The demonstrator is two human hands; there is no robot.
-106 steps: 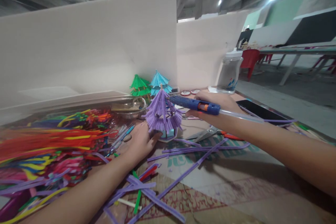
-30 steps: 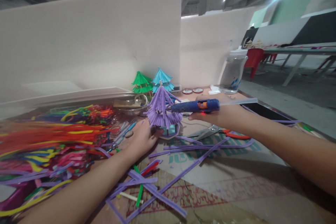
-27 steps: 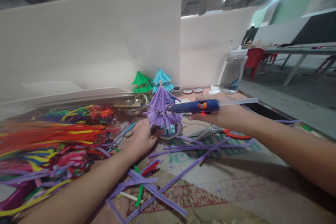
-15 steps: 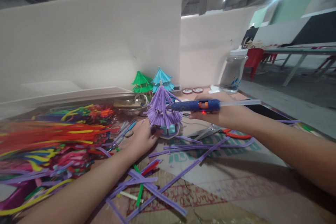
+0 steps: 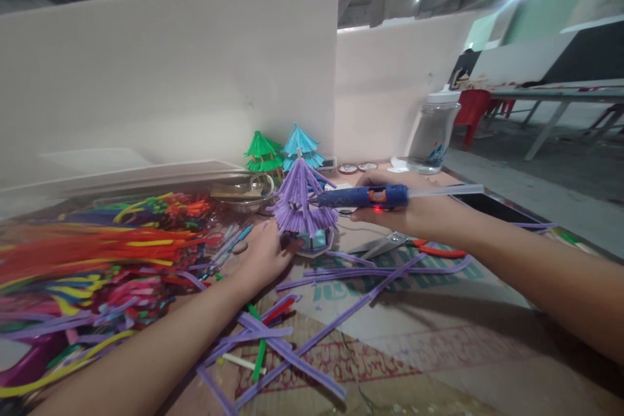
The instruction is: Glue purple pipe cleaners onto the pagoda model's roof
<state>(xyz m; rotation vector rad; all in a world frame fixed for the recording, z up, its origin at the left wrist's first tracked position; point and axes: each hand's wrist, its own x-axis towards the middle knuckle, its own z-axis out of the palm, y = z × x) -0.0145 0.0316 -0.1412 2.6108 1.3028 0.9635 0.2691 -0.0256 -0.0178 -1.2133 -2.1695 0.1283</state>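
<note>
A small purple pagoda model (image 5: 303, 208) made of pipe cleaners, with two tiers of roof, stands upright at the middle of the table. My left hand (image 5: 267, 250) grips its base from the left, the fingertips partly hidden behind it. In my right hand (image 5: 407, 205) is a blue glue gun (image 5: 363, 196), held level with its nozzle at the right side of the upper roof. A clear glue stick (image 5: 446, 190) sticks out of its back end, and a red light glows under its body. Scissors (image 5: 390, 245) with orange handles lie below my right hand.
Green (image 5: 263, 153) and light blue pagoda models (image 5: 301, 146) stand behind. Heaps of coloured pipe cleaners (image 5: 97, 250) cover the left side. Loose purple strips (image 5: 331, 331) lie across the front. A clear water bottle (image 5: 433, 133) stands at back right, near a white partition (image 5: 195, 65).
Almost nothing differs. Both hands, the glue gun and the purple pagoda keep their places, with only a very slight shift of the view.
</note>
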